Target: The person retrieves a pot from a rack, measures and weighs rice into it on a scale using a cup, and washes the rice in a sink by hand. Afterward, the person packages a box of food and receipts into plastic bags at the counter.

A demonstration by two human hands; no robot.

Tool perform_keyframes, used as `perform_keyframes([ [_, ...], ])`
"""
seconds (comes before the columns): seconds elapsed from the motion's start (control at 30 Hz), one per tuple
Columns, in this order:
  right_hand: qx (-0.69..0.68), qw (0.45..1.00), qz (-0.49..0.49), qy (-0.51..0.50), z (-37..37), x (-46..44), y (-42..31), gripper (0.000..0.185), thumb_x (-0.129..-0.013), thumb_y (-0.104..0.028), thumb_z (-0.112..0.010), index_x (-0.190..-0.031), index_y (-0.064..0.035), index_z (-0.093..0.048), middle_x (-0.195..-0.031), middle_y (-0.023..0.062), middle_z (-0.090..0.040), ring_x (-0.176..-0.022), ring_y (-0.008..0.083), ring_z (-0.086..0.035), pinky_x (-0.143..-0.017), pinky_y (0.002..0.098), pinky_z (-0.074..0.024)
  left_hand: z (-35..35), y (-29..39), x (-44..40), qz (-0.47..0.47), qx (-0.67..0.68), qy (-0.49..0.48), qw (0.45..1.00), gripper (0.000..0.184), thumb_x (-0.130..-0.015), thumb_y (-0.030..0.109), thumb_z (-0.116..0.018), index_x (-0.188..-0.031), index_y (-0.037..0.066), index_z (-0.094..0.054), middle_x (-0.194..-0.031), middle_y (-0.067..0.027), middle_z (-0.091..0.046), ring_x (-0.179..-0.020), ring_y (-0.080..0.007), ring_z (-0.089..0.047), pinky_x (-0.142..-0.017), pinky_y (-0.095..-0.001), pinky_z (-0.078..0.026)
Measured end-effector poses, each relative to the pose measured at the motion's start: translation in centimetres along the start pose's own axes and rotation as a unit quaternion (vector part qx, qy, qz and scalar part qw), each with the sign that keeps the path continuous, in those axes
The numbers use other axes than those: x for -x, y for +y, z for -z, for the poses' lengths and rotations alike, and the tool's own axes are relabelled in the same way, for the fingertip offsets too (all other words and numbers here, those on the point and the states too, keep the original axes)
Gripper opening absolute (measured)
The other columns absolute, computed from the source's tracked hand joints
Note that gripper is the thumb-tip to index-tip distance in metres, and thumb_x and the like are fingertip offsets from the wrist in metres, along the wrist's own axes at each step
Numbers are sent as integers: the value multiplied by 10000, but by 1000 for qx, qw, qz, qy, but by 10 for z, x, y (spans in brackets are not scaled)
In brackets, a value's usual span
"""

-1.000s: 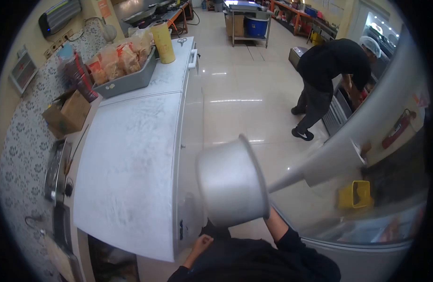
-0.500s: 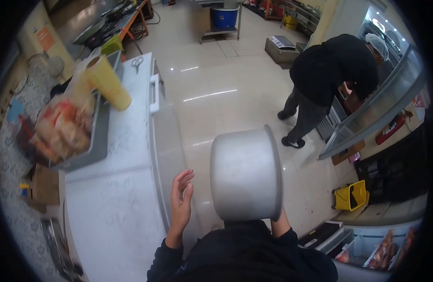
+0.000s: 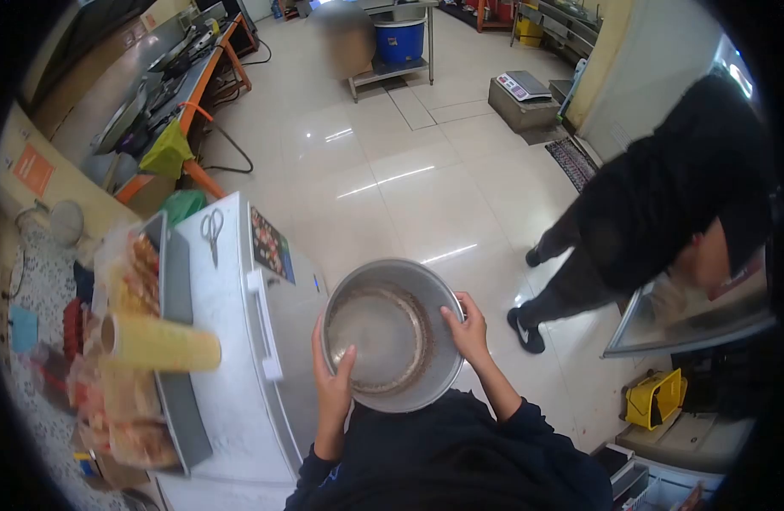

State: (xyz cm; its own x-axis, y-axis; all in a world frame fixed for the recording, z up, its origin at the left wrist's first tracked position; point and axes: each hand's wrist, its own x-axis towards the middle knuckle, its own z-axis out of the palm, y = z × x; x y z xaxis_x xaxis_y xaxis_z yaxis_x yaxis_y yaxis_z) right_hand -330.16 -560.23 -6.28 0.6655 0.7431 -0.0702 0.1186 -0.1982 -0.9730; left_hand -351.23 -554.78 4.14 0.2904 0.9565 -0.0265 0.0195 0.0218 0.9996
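A round metal pot (image 3: pixel 379 336) is held in front of my body, its open top tilted up toward me. Dark residue marks its inner wall, and nothing else shows inside. My left hand (image 3: pixel 330 383) grips the left rim, thumb over the edge. On the right rim is my right hand (image 3: pixel 468 328), thumb inside and fingers outside. To the left stands a white freezer (image 3: pixel 230 324) with scissors (image 3: pixel 211 234), a yellow roll (image 3: pixel 162 343) and a grey tray (image 3: pixel 183 413) of bagged food on top.
A person in black (image 3: pixel 673 196) bends at an open glass door (image 3: pixel 690 319) on the right. Beyond are a scale (image 3: pixel 524 85) on a box, a blue tub (image 3: pixel 400 41) on a metal table, and an orange-framed cooking bench (image 3: pixel 213 77). A yellow bucket (image 3: pixel 654 400) sits lower right.
The pot has turned so its inside faces me and has moved slightly left. My left hand has taken hold of its rim. The view has shifted forward along the freezer.
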Motion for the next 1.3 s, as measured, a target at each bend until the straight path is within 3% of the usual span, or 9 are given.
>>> perform_keyframes([
  [0.2,41,999,17,17,-59,-173,-7,254,-752,-117,-624,-990,-60,-556,-873,108,-637,-826,201,-618,-724,291,-450,-1,-40,-191,36,28,21,999,637,-648,-53,-344,-1284,-13,-327,-1306,-154,-356,-1247,-222,-298,-1045,-326,-193],
  [0.37,110,993,-19,42,-49,-276,13,332,-749,-129,-621,-1058,-52,-528,-910,124,-632,-835,236,-618,-712,326,-475,-56,-30,-368,34,24,-169,985,616,-625,-16,-349,-1241,-19,-364,-1280,-129,-376,-1235,-209,-313,-1020,-297,-224],
  [0.5,-71,916,-383,-98,-23,-344,37,384,-782,-143,-582,-1128,-4,-488,-942,127,-618,-848,231,-612,-640,341,-528,-130,-72,-490,14,-45,-327,944,609,-661,-36,-369,-1268,-2,-339,-1283,-131,-379,-1251,-220,-299,-1034,-311,-205],
  [0.6,-147,884,-437,-74,-18,-409,74,405,-802,-199,-576,-1133,16,-485,-954,123,-598,-877,197,-591,-636,320,-535,-207,-103,-575,-1,-96,-403,910,606,-720,-11,-448,-1304,13,-287,-1302,-145,-365,-1260,-237,-290,-1035,-316,-201],
  [0.8,-322,844,-427,52,10,-604,123,356,-824,-113,-510,-1119,74,-438,-1017,217,-562,-842,296,-610,-605,375,-557,-294,-109,-762,178,-15,-371,911,414,-861,129,-503,-1237,21,-365,-1163,-148,-507,-1147,-219,-442,-972,-298,-309],
  [0.97,-445,765,-418,205,60,-778,128,256,-842,-104,-480,-1026,71,-449,-910,202,-568,-730,258,-603,-559,288,-549,-234,-235,-891,164,-227,-266,922,326,-834,153,-571,-1131,45,-492,-937,-117,-606,-903,-167,-566,-787,-285,-444],
  [1.07,-520,718,-372,275,98,-889,165,272,-841,-91,-473,-1040,80,-402,-988,296,-512,-745,279,-596,-521,210,-523,-153,-318,-904,24,-565,-247,787,325,-781,206,-525,-1053,30,-552,-885,-209,-599,-880,-339,-571,-779,-401,-453],
  [1.17,-542,678,-335,368,142,-1014,191,318,-821,-31,-463,-1094,111,-383,-1009,310,-490,-800,288,-588,-566,222,-543,-148,-321,-930,379,-597,-283,649,328,-735,227,-585,-971,0,-574,-886,-202,-610,-862,-322,-583,-761,-397,-465],
  [1.3,-596,602,-272,457,200,-1159,197,312,-827,14,-415,-1108,140,-369,-996,259,-501,-865,284,-570,-618,232,-565,-216,-330,-1045,429,-523,-377,632,433,-658,241,-687,-1004,18,-553,-859,-183,-622,-818,-309,-600,-736,-377,-479],
])
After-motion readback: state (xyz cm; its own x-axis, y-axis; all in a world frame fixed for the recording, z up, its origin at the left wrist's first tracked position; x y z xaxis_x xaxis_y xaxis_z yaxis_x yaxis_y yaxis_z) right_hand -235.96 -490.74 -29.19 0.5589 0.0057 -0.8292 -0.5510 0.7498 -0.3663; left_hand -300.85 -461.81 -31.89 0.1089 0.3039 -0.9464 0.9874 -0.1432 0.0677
